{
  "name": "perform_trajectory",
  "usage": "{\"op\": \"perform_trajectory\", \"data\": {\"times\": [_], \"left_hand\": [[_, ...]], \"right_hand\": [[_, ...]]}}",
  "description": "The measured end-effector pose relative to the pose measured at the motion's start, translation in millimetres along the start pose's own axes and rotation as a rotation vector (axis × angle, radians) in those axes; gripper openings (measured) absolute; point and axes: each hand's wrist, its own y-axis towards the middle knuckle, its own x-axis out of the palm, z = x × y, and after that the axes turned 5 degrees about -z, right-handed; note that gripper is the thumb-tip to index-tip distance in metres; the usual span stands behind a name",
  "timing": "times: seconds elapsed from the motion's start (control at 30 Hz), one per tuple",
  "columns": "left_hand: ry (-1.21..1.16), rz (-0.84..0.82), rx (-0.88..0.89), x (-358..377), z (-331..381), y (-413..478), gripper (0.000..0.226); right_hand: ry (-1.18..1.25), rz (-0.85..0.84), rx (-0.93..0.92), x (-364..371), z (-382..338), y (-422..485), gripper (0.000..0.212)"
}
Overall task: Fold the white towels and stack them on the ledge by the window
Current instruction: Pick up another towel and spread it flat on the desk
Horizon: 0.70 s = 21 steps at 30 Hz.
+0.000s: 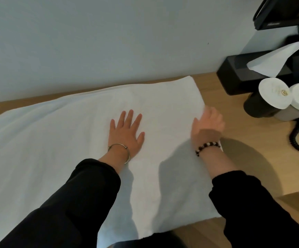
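Observation:
A large white towel [59,140] lies spread flat across a wooden desk [252,144], reaching from the left edge of view to near the desk's right part. My left hand [126,133] rests palm down on the towel's middle, fingers spread, holding nothing. My right hand [208,125] is at the towel's right edge, blurred, with fingers curled at the cloth; whether it grips the edge is unclear. Both arms wear black sleeves; a metal bangle is on the left wrist, a bead bracelet on the right.
A black tissue box [238,72] with a white tissue sticking out stands at the back right. Two dark cups with white paper lids [274,95] sit beside it. A phone with a coiled cord [298,140] is at the far right. A grey wall runs behind the desk.

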Motion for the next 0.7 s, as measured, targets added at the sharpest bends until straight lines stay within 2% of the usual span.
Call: {"op": "perform_trajectory", "data": {"times": [0.03,0.1,0.13,0.17,0.3,0.33,0.37,0.4,0.47,0.5,0.53,0.63,0.7], "left_hand": [[0.003,0.002,0.000,0.3,0.1,1.0,0.064],[0.005,0.008,0.001,1.7,0.1,1.7,0.065],[0.004,0.012,0.003,2.0,-0.1,2.0,0.065],[0.000,0.015,0.003,2.2,-0.1,1.7,0.066],[-0.005,0.026,-0.022,2.9,0.9,1.3,0.068],[0.002,0.017,-0.030,2.4,1.8,1.5,0.068],[0.005,0.009,-0.039,1.8,3.3,1.6,0.067],[0.004,0.002,-0.050,1.6,5.7,1.3,0.066],[-0.010,0.000,-0.075,1.6,11.2,0.5,0.063],[-0.016,0.001,-0.083,1.2,13.1,0.3,0.062],[-0.017,-0.001,-0.080,1.1,14.1,-0.7,0.061],[0.019,0.004,-0.021,0.8,12.4,-1.7,0.060],[0.048,0.038,-0.004,-5.1,13.5,2.9,0.061]], "right_hand": [[-0.043,-0.019,-0.185,3.5,-8.6,-14.6,0.057],[-0.051,-0.137,-0.578,14.5,-17.5,-45.4,0.057],[-0.060,-0.170,-0.646,17.4,-11.3,-50.5,0.055],[-0.061,-0.198,-0.611,16.5,0.7,-46.5,0.055],[-0.091,-0.336,-0.070,2.7,50.0,-13.2,0.058],[-0.113,-0.343,-0.011,-1.4,48.8,-15.5,0.060],[-0.153,-0.287,-0.051,-2.0,40.5,-23.6,0.061],[-0.174,-0.199,-0.174,1.3,30.0,-38.2,0.062],[-0.114,-0.164,-0.477,8.3,14.0,-72.8,0.060],[-0.071,-0.182,-0.549,9.2,14.9,-81.2,0.058],[-0.036,-0.214,-0.518,8.1,18.4,-79.6,0.056],[-0.094,-0.230,-0.156,9.5,27.7,-53.0,0.058],[-0.150,-0.280,-0.122,10.5,10.3,-36.0,0.060]]}}
